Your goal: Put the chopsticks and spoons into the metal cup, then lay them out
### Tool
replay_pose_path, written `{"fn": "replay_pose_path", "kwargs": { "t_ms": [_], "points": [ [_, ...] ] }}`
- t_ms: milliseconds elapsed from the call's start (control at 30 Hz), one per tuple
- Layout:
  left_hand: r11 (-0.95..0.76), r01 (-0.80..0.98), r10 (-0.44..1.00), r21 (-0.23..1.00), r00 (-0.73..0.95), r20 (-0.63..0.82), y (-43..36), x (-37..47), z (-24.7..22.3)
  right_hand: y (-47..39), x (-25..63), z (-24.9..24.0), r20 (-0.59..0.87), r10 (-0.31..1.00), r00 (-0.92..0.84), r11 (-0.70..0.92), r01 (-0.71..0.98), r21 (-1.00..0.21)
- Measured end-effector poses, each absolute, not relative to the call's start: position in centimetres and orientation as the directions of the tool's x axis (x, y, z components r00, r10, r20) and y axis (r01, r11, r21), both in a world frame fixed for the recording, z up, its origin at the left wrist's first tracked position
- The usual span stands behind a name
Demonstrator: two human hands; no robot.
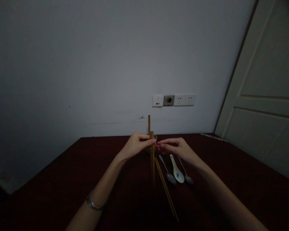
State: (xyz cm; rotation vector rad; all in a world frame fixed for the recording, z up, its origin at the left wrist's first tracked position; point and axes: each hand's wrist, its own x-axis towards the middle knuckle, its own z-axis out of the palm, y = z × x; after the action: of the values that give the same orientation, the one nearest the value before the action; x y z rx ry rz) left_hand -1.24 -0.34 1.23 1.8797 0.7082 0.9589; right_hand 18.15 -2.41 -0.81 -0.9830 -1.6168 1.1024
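My left hand [137, 145] pinches a pair of wooden chopsticks [152, 163], held upright over the dark red table. Just to the right, my right hand [174, 147] has its thumb and fingertips pressed together close to the chopsticks; what they hold, if anything, is too small to tell. Behind the hands stands a container [155, 137], mostly hidden, with another chopstick [149, 123] rising from it. On the table lie more chopsticks [166, 189], a metal spoon [170, 178], a white spoon with a blue mark [178, 175] and a second metal spoon [188, 179].
The table [69, 179] meets a pale wall [98, 64] at its back edge. Sockets and switches [184, 100] are on the wall. A panelled door [267, 80] stands at the right, and a flat strip [213, 137] lies at the back right.
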Motion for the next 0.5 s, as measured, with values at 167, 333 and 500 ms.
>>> {"fn": "replay_pose_path", "kwargs": {
  "t_ms": [167, 333, 500],
  "points": [
    [-0.454, 0.131, 0.806, 0.881, 0.481, 0.343, 0.0, -1.3, 1.2, -2.5, 17.0, -1.6, 0.113, 0.921, -0.372, 0.179, 0.146, -0.973],
    [-0.450, 0.144, 0.821, 0.881, 0.455, 0.344, 0.3, -1.2, 1.0, -2.0, 16.0, -3.0, 0.134, 0.933, -0.334, 0.206, 0.191, -0.960],
    [-0.446, 0.150, 0.829, 0.883, 0.442, 0.343, 0.3, -1.2, 1.0, -1.5, 15.2, -4.4, 0.242, 0.921, -0.305, 0.303, 0.174, -0.937]
  ]
}}
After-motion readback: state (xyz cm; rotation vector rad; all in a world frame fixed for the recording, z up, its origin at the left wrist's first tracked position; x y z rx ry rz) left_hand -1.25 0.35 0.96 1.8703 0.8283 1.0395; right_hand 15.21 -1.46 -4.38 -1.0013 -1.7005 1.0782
